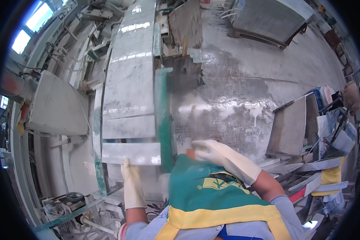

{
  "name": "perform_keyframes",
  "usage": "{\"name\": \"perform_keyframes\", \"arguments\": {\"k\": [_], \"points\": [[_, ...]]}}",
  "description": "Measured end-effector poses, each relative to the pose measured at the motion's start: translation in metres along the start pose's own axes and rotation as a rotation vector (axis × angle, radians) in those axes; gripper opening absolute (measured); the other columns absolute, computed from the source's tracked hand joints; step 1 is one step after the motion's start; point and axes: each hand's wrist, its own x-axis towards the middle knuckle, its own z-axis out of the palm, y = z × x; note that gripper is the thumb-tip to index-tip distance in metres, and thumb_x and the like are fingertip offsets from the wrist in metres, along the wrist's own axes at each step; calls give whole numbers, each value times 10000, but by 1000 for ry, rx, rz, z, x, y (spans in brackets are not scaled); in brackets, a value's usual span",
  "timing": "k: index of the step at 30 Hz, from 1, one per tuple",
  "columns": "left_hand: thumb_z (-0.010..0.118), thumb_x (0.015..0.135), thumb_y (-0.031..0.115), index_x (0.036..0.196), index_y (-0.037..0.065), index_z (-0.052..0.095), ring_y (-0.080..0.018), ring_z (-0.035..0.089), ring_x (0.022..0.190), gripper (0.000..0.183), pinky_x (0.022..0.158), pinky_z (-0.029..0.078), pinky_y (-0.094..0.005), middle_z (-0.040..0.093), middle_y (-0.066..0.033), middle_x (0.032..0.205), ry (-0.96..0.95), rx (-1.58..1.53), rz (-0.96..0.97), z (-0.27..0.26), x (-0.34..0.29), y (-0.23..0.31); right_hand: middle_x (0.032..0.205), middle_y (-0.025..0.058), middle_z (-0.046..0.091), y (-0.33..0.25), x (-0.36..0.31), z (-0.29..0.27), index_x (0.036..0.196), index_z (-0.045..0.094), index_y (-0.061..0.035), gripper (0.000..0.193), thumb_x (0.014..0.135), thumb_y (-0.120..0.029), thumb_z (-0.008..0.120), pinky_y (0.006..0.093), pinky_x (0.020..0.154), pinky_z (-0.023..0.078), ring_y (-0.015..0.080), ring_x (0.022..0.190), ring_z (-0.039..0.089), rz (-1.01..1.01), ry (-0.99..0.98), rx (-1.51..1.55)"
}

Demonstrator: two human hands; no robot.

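Note:
My left hand point(132, 182), in a cream rubber glove, is at the near edge of a narrow pale slab strip point(132, 153). Its thumb shows at that edge and the other fingers seem to go beneath, out of sight. The strip lies across the frame between two green-edged rails, with a dark gap beyond it. Past the gap are another pale strip point(129, 127) and a long glossy slab point(129, 92). To the right of the green rail point(163, 116), my gloved right hand point(210, 151) is curled around a blurred thing with an orange part point(191, 153).
A large grey panel point(59, 106) stands at the left. Leaning boards point(286, 130) and stacked offcuts point(308, 176) crowd the right side. A wheeled bench point(270, 20) stands far off on the wet floor point(236, 104). Clutter and a pipe point(96, 225) lie at the lower left.

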Motion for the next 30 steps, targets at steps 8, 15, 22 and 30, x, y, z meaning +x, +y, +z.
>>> {"name": "perform_keyframes", "arguments": {"k": [8, 15, 22, 30], "points": [[623, 959, 53, 1430, 118, 424, -277, 596, 1203, 514, 1024, 534, -441, 560, -107, 1341, 71, -107, -18, -2, 2, -3, 1414, 134, 587, -73, 106, 32, 1434, 532, -82, 608, 958, -461, 522, 365, 1068, 446, 282, 1250, 601, 141, -35, 184], [617, 964, 57, 1451, 135, 410, -254, 589, 1214, 535, 1021, 531, -423, 555, -100, 1351, 100, -189, -50, 7, -1, -8, 1223, 151, 652, -77, 178, 83, 1357, 536, 29, 555, 978, -372, 595, 334, 936, 519, 217, 1079, 646, 373, -29, 611], [604, 981, 94, 1485, 134, 370, -272, 536, 1276, 557, 1066, 485, -440, 510, -115, 1400, 62, -161, -43, 10, -6, -5, 1141, 165, 689, -67, 190, 86, 1240, 568, 45, 456, 1015, -351, 557, 340, 899, 537, 218, 980, 672, 355, 45, 535], [600, 987, 111, 1531, 131, 312, -277, 500, 1322, 616, 1104, 446, -454, 469, -121, 1450, 67, -122, -15, 18, 4, -6, 1145, 157, 703, -62, 203, 74, 1257, 572, 13, 432, 1047, -359, 514, 361, 892, 555, 227, 1001, 687, 431, 3, 652]]}}
